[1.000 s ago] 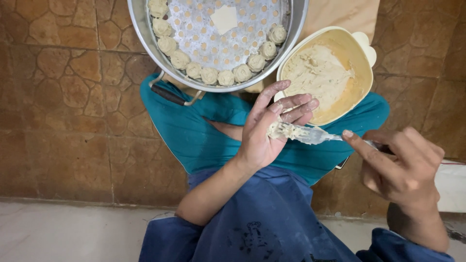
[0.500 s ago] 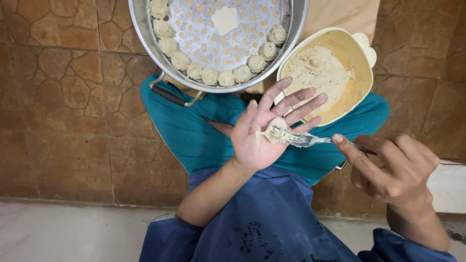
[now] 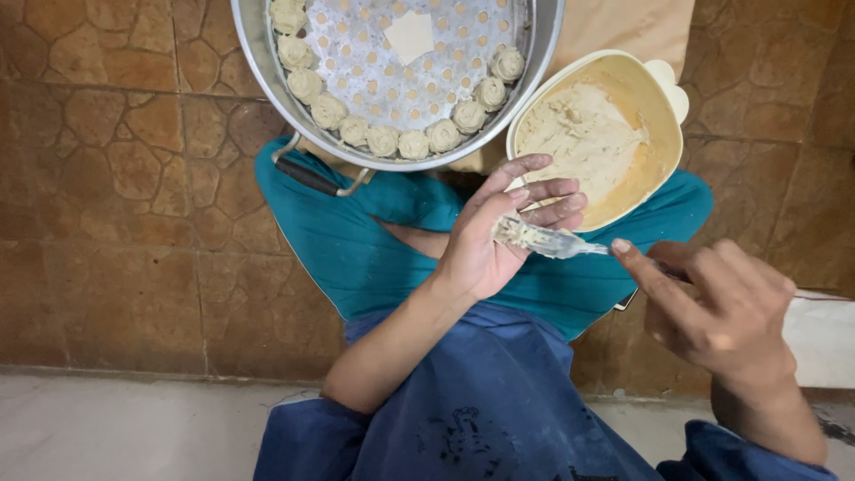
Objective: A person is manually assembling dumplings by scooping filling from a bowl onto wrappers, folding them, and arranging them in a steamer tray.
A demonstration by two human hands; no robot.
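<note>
My left hand (image 3: 499,232) is held palm up over my lap, fingers spread, with a smear of pale filling on the palm. My right hand (image 3: 712,312) grips a fork (image 3: 557,242) whose tip, loaded with filling, rests on the left palm. Just beyond my hands sits a cream bowl (image 3: 663,134) of pale filling. To its left is a metal steamer pot (image 3: 267,53) with a perforated tray and several shaped dumplings (image 3: 383,140) lined along its rim.
I sit on a brown stone-pattern floor (image 3: 116,196) in teal trousers and a blue top. A small square of dough (image 3: 410,36) lies on the steamer tray. A pale board (image 3: 623,27) lies under the bowl. A white ledge (image 3: 824,334) is at the right.
The fork has slid further onto my left palm, spreading filling there. My left fingers have opened a little, and my right hand has shifted slightly left.
</note>
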